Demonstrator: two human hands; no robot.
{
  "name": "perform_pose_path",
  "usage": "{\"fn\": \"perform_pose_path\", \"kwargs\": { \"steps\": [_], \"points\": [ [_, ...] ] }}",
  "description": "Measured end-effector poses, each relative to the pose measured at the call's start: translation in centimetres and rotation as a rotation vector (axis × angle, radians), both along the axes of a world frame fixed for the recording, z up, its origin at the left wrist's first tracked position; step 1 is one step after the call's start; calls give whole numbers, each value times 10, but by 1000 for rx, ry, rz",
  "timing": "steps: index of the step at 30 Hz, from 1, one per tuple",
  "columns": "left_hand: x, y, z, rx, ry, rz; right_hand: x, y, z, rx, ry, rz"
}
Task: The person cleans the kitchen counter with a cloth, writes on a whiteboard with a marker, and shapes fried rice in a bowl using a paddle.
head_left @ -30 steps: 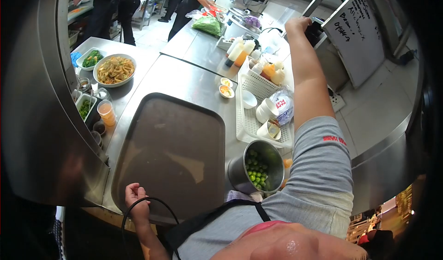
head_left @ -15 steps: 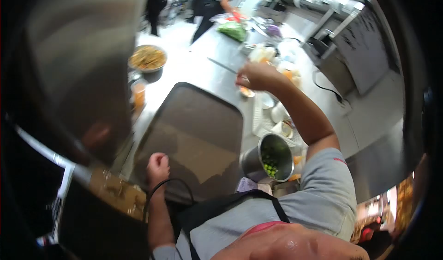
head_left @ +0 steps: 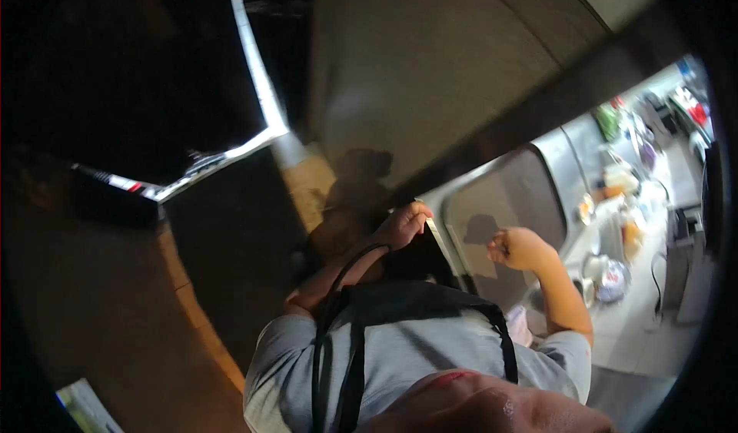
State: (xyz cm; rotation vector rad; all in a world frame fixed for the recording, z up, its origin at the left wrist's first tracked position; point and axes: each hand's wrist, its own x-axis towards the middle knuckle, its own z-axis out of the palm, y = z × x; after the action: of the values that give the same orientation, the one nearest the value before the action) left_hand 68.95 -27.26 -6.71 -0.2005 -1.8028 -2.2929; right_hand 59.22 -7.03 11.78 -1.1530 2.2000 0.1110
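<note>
- Our right hand (head_left: 523, 249): fingers curled in over the tray's near right part; can't tell if the tips pinch anything.
- Our left hand (head_left: 407, 225): fingers bent together by the counter's near left edge; can't tell if it's touching or gripping it.
- Brown serving tray (head_left: 507, 187): flat on the steel counter (head_left: 557, 139), between and beyond our hands.
- Handling, our guess: stiff, fairly light, smooth face likely slippery, not fragile. We'd hold it by the raised rim, both long sides.
- Right of tray: wrapped paper plates (head_left: 613, 281); farther off, a green bag (head_left: 607, 122), blurred.
- Left of us: dark partition (head_left: 430, 72).
</note>
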Motion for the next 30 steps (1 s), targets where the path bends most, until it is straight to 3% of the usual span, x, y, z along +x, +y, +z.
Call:
{"fn": "perform_pose_path", "kwargs": {
  "steps": [2,3,5,7,8,10,11,14,15,17,18,22,23,27,30],
  "points": [
    [29,-70,-4,31,-418,79,20,-25,-25,-95,-125,-123],
    [42,-107,-21,51,-457,135,29,-41,-39,-135,-183,-196],
    [70,-177,-31,-282,-159,391,47,-84,-64,-137,-317,-200],
    [95,-240,-13,-190,-298,482,54,-107,-122,-243,-401,-99],
    [101,-273,-20,438,-340,422,57,-125,-138,-194,-486,-124],
    [119,-318,31,-43,-483,539,55,-159,-169,-369,-468,-5],
    [118,-339,47,-96,-492,576,81,-202,-113,-201,-360,-322],
    [89,-405,81,-268,-412,608,43,-238,-177,-103,-629,-733],
    [73,-425,92,-288,-395,573,35,-256,-161,-63,-521,-538],
    [39,-463,112,-333,-359,500,13,-293,-145,36,-357,-389],
    [19,-480,121,-361,-338,464,-1,-311,-147,93,-304,-434],
    [-57,-554,128,-399,-261,351,-66,-369,-223,-97,-384,-457],
    [-69,-574,133,-311,-305,376,-78,-393,-239,-134,-404,-432],
    [-84,-677,152,-356,-330,543,-117,-517,-275,-314,-519,-166],
    [-62,-743,162,-352,-306,674,-127,-621,-270,-438,-650,68]
  ]
}}
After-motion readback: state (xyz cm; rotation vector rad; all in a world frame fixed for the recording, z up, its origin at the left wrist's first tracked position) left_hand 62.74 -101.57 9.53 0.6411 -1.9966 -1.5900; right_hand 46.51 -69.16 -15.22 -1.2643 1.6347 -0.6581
